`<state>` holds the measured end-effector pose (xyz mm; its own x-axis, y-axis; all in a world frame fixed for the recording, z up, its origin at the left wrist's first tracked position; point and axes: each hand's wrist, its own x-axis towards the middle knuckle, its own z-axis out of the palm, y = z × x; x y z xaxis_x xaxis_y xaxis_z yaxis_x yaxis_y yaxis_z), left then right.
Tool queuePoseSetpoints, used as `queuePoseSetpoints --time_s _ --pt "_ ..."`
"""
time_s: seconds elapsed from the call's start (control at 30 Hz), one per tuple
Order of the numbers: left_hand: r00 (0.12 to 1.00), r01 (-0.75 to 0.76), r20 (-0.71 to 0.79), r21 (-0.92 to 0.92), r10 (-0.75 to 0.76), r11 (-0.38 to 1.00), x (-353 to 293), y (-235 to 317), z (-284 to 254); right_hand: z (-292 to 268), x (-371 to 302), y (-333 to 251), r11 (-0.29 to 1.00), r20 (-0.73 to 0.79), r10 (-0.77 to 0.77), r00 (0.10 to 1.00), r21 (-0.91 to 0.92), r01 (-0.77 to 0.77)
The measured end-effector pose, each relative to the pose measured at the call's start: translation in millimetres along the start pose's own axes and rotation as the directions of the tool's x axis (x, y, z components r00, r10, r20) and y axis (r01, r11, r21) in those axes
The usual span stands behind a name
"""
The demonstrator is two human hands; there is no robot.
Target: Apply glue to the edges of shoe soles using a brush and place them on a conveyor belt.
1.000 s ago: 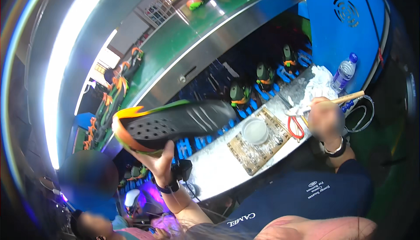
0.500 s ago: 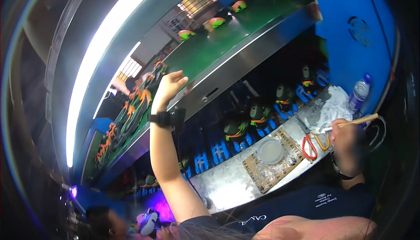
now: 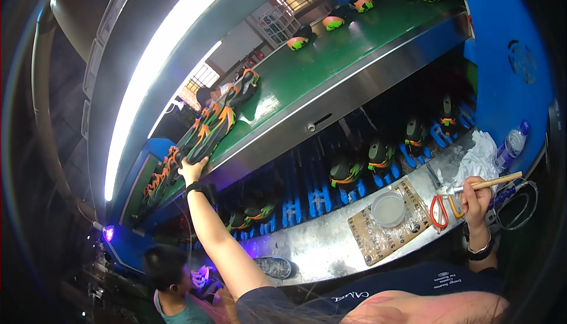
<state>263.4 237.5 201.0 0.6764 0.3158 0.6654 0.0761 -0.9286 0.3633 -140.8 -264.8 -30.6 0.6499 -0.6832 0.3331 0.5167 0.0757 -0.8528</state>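
Black soles with orange trim [image 3: 215,141] lie crowded along the left end of a smooth green belt [image 3: 336,67], their long curved outlines overlapping close to its near edge. The person's left hand [image 3: 194,169] reaches to this edge and meets the nearest sole; its thumb stands apart from the other fingers, but whether they grip the sole or merely rest on it cannot be told. Farther along the belt, toward its far right corner, sit rounded orange-and-green shapes [image 3: 333,23], spaced apart from one another. A flat, brushed-looking metal side panel [image 3: 366,88] runs beneath the belt's near edge.

The right hand [image 3: 476,203] is raised over the right end of the table [image 3: 322,253], its fingers closed around a slim wooden-handled tool [image 3: 499,180]; the pale, straight handle points outward to the right.

The table has a scuffed, pale grey surface. Right of its middle, a shiny brown sheet [image 3: 375,244] with dark print carries a round, translucent tub [image 3: 388,209] of cloudy contents. Between this sheet and the right hand lies a tool with a looped red handle [image 3: 437,213]. Near the table's far right corner, a crumpled white cloth [image 3: 477,157] bunches up in soft folds, just beside a clear, ribbed bottle [image 3: 511,147] with a blue cap. Along the far edge stand blue clips [image 3: 319,201] and dark green shoes [image 3: 345,172] with orange bands.
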Motion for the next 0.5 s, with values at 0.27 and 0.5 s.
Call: queuePoseSetpoints --time_s 0.27,0.5 --pt "0.884 -0.459 -0.171 -0.134 0.435 0.878 10.8 9.7 -38.8 11.4 -0.3 -0.6 1.0 0.01 0.015 1.0 -0.017 -0.015" --pt "0.967 -0.229 -0.25 -0.751 0.053 0.62 -27.2 51.2 -49.1 22.1 -7.4 -7.2 0.998 0.017 0.054 0.998 -0.016 -0.054"
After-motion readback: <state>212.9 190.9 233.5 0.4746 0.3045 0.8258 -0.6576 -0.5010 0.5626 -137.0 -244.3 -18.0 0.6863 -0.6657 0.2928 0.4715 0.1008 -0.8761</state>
